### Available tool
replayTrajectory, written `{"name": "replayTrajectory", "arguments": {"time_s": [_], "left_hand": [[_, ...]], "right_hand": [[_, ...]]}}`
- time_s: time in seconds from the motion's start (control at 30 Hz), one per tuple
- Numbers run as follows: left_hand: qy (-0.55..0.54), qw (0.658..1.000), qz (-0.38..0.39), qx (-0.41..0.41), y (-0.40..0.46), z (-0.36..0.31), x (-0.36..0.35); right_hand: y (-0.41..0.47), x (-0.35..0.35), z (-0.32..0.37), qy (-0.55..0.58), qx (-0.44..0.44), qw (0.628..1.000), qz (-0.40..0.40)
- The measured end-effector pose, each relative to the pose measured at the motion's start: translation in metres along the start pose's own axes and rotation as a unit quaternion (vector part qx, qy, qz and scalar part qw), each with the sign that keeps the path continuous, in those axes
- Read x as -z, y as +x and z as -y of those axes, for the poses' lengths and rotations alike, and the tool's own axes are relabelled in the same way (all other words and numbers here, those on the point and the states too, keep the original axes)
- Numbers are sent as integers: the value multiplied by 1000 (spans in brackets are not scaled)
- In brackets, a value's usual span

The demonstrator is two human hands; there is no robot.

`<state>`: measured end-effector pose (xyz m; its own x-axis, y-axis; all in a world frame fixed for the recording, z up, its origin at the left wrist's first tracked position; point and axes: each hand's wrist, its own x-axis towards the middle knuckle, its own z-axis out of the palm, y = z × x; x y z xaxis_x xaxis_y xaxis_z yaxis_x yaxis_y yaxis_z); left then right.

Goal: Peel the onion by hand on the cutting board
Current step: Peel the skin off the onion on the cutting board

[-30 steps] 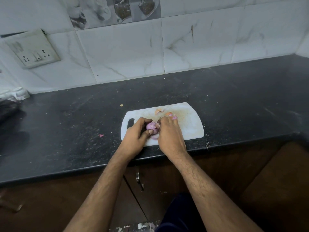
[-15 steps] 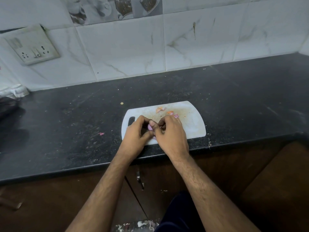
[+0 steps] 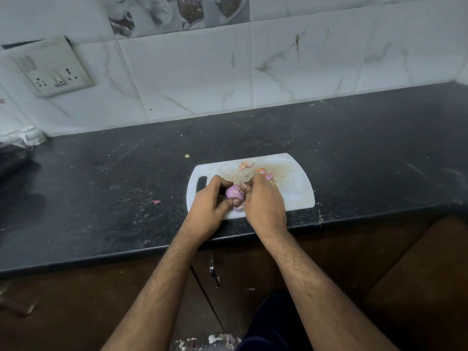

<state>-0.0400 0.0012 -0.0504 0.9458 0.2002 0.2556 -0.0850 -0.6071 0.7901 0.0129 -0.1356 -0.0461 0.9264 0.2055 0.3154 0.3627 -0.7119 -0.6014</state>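
Left hand (image 3: pixel 210 206) cups onion (image 3: pixel 234 192) steady over cutting board (image 3: pixel 293 191) nr table's front edge; right hand (image 3: pixel 263 201) pinches skin, prob. to strip it.

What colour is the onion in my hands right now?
Pale purple-pink, seen in the head view: the onion sits between the left hand and right hand.
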Motion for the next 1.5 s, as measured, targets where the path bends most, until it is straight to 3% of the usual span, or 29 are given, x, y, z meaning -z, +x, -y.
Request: {"name": "replayTrajectory", "arguments": {"time_s": [0.13, 0.27, 0.6, 0.77, 1.0, 1.1, 1.23, 1.37, 1.5], "left_hand": [[-17, 1000, 0, -3, 1, 2, 0], [-13, 1000, 1, -8, 1, 2, 1], [-16, 1000, -4, -10, 0, 1, 1], [-15, 1000, 9, -10, 0, 0, 2], [-4, 1000, 14, -13, 1, 2, 2], [-6, 1000, 16, -8, 2, 1, 2], [-15, 1000, 13, -2, 2, 2, 2], [-27, 1000, 8, -2, 2, 3, 1], [-31, 999, 9, -6, 2, 3, 1]], "right_hand": [[1, -1, -5, 83, -35, 996, -27], [-4, 1, -8, 152, -4, 987, -42], [-7, 1, -9, 165, 27, 986, -24], [-8, 0, -6, 131, 36, 990, -26], [-7, 1, -3, -3, 51, 999, 4], [-5, 1, -1, -11, 18, 1000, -13], [-3, -1, -3, 28, -13, 999, -40], [-8, 3, -7, 161, 12, 986, -44], [-7, 2, -7, 170, 43, 984, -21]]}}
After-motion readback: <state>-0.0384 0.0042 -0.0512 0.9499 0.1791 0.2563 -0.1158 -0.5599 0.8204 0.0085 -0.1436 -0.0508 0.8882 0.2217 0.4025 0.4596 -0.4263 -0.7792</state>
